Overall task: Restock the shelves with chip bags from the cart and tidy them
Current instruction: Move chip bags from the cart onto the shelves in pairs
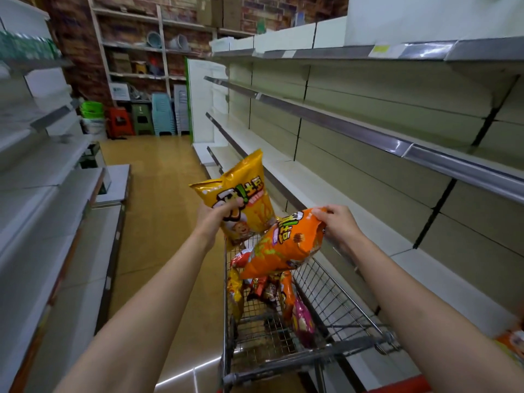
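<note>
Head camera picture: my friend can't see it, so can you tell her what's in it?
A person's left hand holds up a yellow chip bag and the right hand holds an orange chip bag above a wire shopping cart with more snack bags inside. Bare store shelves line the aisle.

A wire metal shopping cart [326,282] is being kept in the aisle, left of the tiered metal shelving [368,131]. Assorted chip bags [283,296] are being carried inside it. Stacked plastic stools [141,117] are being stored far behind.
</note>
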`<state>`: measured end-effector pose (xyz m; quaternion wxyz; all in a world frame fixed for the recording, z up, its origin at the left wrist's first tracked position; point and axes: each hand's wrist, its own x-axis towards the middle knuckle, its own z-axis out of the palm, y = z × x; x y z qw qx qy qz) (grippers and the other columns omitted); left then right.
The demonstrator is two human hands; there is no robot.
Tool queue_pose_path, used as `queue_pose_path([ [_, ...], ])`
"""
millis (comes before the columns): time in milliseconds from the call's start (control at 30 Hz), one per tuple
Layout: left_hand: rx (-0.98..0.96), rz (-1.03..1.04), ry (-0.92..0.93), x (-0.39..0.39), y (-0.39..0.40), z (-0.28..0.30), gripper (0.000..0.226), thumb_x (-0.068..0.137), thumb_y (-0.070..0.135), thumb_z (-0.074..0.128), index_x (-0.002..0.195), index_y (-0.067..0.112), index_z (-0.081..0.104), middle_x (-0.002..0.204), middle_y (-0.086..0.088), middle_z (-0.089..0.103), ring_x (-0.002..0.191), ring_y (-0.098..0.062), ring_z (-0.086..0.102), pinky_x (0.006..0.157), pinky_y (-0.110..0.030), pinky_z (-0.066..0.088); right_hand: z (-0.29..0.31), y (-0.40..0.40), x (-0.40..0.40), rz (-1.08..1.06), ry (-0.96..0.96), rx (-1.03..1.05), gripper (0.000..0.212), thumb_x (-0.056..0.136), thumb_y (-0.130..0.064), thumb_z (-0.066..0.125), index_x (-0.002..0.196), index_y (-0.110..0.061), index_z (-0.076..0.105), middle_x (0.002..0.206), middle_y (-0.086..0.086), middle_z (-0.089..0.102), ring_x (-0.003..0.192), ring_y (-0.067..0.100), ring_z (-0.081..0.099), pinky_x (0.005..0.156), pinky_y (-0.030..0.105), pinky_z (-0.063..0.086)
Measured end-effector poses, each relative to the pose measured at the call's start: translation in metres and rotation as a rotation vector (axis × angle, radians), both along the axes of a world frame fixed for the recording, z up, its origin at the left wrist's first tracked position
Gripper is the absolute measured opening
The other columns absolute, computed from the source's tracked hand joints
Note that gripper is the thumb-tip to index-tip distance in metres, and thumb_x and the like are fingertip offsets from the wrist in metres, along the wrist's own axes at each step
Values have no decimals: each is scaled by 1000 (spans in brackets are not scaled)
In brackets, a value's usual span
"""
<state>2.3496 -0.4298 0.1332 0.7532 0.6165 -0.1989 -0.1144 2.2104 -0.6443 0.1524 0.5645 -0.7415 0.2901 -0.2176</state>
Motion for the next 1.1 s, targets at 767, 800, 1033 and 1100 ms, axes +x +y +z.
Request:
queue_pose_path([
  [767, -35, -539, 256, -18, 31, 14, 89, 34, 39, 95, 113, 14, 64, 107, -11, 72, 96, -25, 70, 80, -39, 57, 30, 34, 5, 89, -120, 105, 18, 98, -6, 48, 81, -10, 45, 97, 20, 58, 76, 35, 65, 51, 33, 59],
  [800, -127, -532, 311, -17, 30, 13, 89, 32, 37, 96, 112, 12, 65, 104, -11, 73, 92, -25, 71, 77, -40, 58, 28, 34, 4, 128, -93, 14, 19, 98, -8, 49, 80, -12, 46, 103, 20, 57, 82, 35, 65, 50, 32, 58],
  [1033, -279, -466, 403, -11, 34, 11, 89, 30, 41, 95, 109, 13, 68, 99, -11, 72, 90, -27, 68, 88, -42, 53, 35, 32, -11, 174, -194, 8, 27, 102, -14, 41, 76, -21, 46, 109, 1, 53, 101, 21, 52, 88, 44, 49],
  [1100, -253, -500, 402, -11, 35, 16, 76, 25, 41, 95, 94, 14, 76, 90, -9, 73, 80, -25, 70, 78, -37, 57, 41, 27, -13, 94, -227, 52, 26, 103, -16, 37, 78, -20, 42, 99, 2, 52, 94, 19, 49, 84, 45, 48],
])
